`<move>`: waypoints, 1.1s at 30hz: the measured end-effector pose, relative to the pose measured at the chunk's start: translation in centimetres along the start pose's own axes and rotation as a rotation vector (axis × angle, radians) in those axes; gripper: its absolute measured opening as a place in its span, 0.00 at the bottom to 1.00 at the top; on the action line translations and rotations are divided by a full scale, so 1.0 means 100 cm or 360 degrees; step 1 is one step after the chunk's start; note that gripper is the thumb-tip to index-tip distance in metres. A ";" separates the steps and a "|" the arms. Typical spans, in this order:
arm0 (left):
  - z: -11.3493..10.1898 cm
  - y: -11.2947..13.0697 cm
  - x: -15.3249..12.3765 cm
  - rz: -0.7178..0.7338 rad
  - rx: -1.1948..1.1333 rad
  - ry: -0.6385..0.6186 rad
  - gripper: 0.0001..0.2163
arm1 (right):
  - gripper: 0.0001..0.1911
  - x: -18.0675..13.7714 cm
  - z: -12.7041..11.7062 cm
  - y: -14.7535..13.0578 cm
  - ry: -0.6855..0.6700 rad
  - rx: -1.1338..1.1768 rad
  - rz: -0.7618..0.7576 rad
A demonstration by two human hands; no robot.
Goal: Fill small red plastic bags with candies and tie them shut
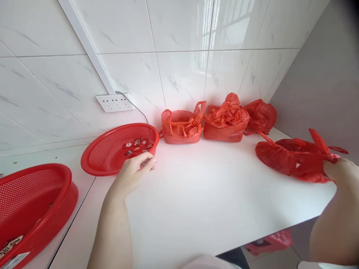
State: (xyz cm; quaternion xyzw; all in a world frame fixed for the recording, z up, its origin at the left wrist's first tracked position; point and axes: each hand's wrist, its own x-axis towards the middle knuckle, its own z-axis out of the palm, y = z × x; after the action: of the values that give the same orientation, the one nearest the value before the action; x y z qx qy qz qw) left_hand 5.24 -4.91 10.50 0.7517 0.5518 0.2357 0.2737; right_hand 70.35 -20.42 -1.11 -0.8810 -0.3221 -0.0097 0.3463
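Note:
My left hand [139,166] is over the white table, just in front of the near rim of a red perforated plastic basket [98,157]. Its fingers are curled in to the thumb; whatever they may hold is hidden. Inside that basket lie several small dark wrapped packets [136,148]. At the right edge, my right hand [340,170] grips the side of a red plastic bag [291,158], whose top gapes and whose handles stick up. The fingers of this hand are partly hidden by the bag.
Against the tiled wall stand three more red bags [182,130], [224,129], [260,116]. A second red basket [63,186] with some packets is at the left. A socket panel [114,102] with a cable is on the wall. Under the table's front edge sits a red plastic object [270,243].

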 end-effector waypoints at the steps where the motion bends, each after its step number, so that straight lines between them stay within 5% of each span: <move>1: 0.000 0.001 -0.001 0.0009 0.0003 -0.0006 0.15 | 0.15 -0.002 0.006 -0.008 0.0073 -0.0079 0.0312; 3: -0.001 0.002 -0.003 0.0015 0.0005 -0.0024 0.15 | 0.12 -0.011 0.016 -0.032 0.0166 -0.0209 0.0725; 4: -0.002 0.002 -0.004 0.0014 0.0006 -0.0030 0.15 | 0.13 -0.018 0.019 -0.049 0.0164 -0.0217 0.0684; 9: -0.004 0.004 -0.008 0.0017 0.0000 -0.0037 0.14 | 0.13 -0.071 0.032 -0.186 0.0113 -0.0032 -0.0529; 13: -0.003 0.008 -0.011 0.0025 -0.0014 -0.0096 0.14 | 0.13 -0.109 0.067 -0.311 -0.0326 0.0247 -0.1388; 15: -0.001 0.010 -0.013 0.0031 -0.0009 -0.0138 0.14 | 0.16 -0.117 0.095 -0.361 -0.0523 0.0221 -0.1668; 18: 0.003 0.013 -0.017 0.0066 0.0012 -0.0164 0.14 | 0.19 -0.119 0.140 -0.415 -0.0709 -0.0100 -0.1746; 22: 0.007 0.015 -0.020 0.0134 0.0005 -0.0165 0.14 | 0.13 -0.115 0.188 -0.451 -0.0791 -0.0282 -0.1630; 25: 0.007 0.014 -0.022 0.0159 -0.0035 -0.0189 0.14 | 0.13 -0.113 0.200 -0.461 -0.0733 -0.0303 -0.1512; 33: 0.009 0.014 -0.023 0.0171 -0.0048 -0.0205 0.14 | 0.21 -0.109 0.151 -0.462 0.0027 0.0365 -0.1427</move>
State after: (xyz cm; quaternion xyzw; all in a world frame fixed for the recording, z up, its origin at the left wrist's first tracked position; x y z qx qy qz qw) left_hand 6.20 -7.56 10.68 0.7897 0.4882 0.2096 0.3068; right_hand 32.09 8.25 12.70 -0.6108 -0.6674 -0.1301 0.4057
